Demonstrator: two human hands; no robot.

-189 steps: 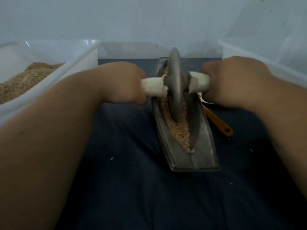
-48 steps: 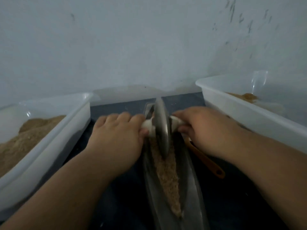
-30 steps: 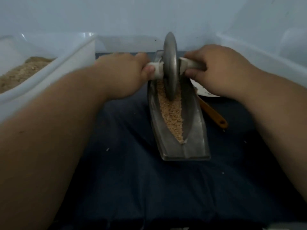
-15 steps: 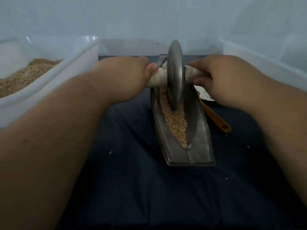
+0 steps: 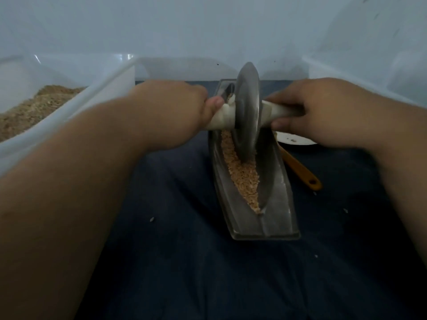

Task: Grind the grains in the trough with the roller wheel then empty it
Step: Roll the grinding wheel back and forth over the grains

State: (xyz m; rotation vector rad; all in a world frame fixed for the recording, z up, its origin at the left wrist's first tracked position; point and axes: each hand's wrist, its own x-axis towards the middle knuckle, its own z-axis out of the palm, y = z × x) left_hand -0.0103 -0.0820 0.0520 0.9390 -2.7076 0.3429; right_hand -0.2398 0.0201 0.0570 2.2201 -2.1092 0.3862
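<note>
- i see the left grip [image 5: 171, 112] and right grip [image 5: 323, 112] each clenched round a handle end of the roller wheel [image 5: 247, 107].
- the wheel stands upright in the trough [image 5: 277, 204], on the grains [image 5: 242, 174], toward the far end.

A dark blue cloth [image 5: 184, 269] carries a metal trough [image 5: 280, 204] at centre, an orange-handled utensil [image 5: 300, 173] and a white dish [image 5: 297, 140] just beside it, a left tub [image 5: 97, 102], a right tub [image 5: 342, 72] and stray grains [image 5: 151, 219].

Light: dim, bluish, even | Shadows: soft and faint | Blur: forearms [image 5: 69, 181] smeared and soft | Edges: wide-angle bending | Glare: small glint on left bin rim [image 5: 128, 57]
</note>
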